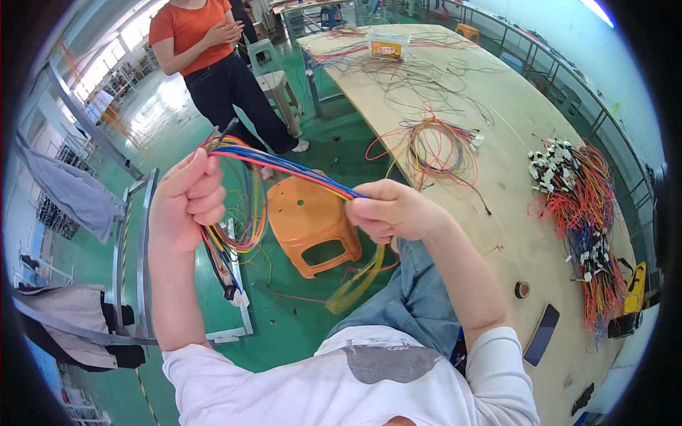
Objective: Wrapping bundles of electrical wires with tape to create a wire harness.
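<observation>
A bundle of blue, red and yellow wires (284, 167) stretches between my two hands. My left hand (190, 195), raised at the left, is closed round one end of it. More wires loop down below that hand, ending near a dark and a white connector (234, 295). My right hand (391, 210) grips the same bundle between thumb and fingers, lower and nearer the table. A yellowish translucent strip (355, 285) hangs beneath my right hand; whether I hold it I cannot tell.
An orange plastic stool (305, 213) stands below the wires. On the wooden table (511, 206) at the right lie a coiled wire bundle (437, 153), a heap of harnesses (579, 192), a phone (542, 335) and a tape roll (522, 289). A person (213, 71) in orange stands ahead.
</observation>
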A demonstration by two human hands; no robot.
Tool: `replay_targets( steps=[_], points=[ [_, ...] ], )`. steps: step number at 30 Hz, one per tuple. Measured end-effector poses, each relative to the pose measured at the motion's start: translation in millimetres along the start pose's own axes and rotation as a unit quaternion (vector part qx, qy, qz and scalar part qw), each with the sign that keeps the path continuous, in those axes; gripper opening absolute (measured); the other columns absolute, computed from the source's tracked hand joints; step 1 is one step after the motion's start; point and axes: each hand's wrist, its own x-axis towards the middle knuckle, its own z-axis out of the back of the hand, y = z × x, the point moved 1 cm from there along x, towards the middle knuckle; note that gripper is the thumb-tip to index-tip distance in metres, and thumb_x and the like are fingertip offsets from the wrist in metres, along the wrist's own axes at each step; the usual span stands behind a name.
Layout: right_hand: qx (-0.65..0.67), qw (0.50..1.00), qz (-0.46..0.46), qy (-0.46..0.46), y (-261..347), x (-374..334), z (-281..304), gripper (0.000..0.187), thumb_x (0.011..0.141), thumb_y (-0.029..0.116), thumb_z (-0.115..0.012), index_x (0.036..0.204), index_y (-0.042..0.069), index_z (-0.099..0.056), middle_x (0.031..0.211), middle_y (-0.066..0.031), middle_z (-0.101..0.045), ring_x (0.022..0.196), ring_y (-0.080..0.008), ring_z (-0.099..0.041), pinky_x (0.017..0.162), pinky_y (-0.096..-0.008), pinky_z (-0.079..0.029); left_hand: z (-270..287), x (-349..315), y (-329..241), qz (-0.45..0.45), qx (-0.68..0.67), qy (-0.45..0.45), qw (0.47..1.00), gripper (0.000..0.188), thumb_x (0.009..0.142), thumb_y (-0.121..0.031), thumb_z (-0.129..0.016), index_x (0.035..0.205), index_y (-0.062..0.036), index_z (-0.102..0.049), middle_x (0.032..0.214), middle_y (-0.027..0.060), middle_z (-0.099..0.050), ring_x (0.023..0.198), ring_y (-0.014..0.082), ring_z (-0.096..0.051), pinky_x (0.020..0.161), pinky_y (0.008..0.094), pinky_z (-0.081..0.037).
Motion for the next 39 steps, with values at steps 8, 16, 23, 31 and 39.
replay_targets(
  steps=[8, 16, 23, 31, 39],
  points=[
    [0.009, 0.982, -0.129, -0.138, -58, -70, 46, 0.024, 0.088, 0.023, -0.045, 0.07, 0.008, -0.047, 0.054, 0.0076, -0.031, 0.046, -0.003, -0.027, 0.04, -0.0194, -0.021, 117, 31, 5, -0.042, -0.116, -0.165, 0.979, 0.016, 0.089, -0.019, -0.045, 0.076, -0.0087, -0.043, 0.053, -0.0076, -0.025, 0.04, 0.0019, -0.021, 0.035, 0.0188, -0.016],
    [-0.592, 0.787, -0.129, -0.12, -41, -45, 19, 0.02, 0.084, 0.018, -0.045, 0.08, 0.001, -0.055, 0.076, -0.0181, -0.057, 0.074, -0.0355, -0.055, 0.064, -0.0408, -0.043, 79, 49, 51, -0.017, 0.209, -0.17, 0.963, 0.021, 0.089, -0.025, -0.046, 0.078, -0.0074, -0.044, 0.068, 0.0033, -0.055, 0.044, 0.004, -0.035, 0.038, 0.0192, -0.027],
    [-0.535, 0.843, -0.018, -0.051, 8, 11, -15, 0.024, 0.085, 0.024, -0.046, 0.079, 0.002, -0.055, 0.073, -0.0144, -0.059, 0.065, -0.0329, -0.056, 0.058, -0.0395, -0.045, -26, 54, 115, 0.114, 0.256, 0.072, 0.957, 0.018, 0.091, -0.021, -0.04, 0.086, -0.0053, -0.047, 0.068, 0.0039, -0.052, 0.053, 0.0116, -0.049, 0.048, 0.0246, -0.042],
    [-0.607, 0.778, 0.043, -0.159, 1, -4, -7, 0.027, 0.085, 0.026, -0.047, 0.073, 0.002, -0.05, 0.069, -0.0149, -0.056, 0.07, -0.0341, -0.055, 0.058, -0.0395, -0.043, -26, 51, 120, 0.248, 0.19, 0.04, 0.949, 0.021, 0.091, -0.027, -0.039, 0.079, -0.0103, -0.044, 0.058, -0.0018, -0.041, 0.045, 0.0062, -0.033, 0.041, 0.0219, -0.029],
    [-0.617, 0.741, 0.182, -0.192, -28, 6, -6, 0.015, 0.08, 0.015, -0.052, 0.076, 0.002, -0.046, 0.065, -0.0135, -0.054, 0.062, -0.0277, -0.055, 0.051, -0.0361, -0.044, -33, 56, 126, 0.284, 0.125, 0.064, 0.948, 0.027, 0.092, -0.031, -0.035, 0.073, -0.0127, -0.041, 0.056, -0.0039, -0.037, 0.044, 0.0053, -0.025, 0.04, 0.0219, -0.022]
  ],
)
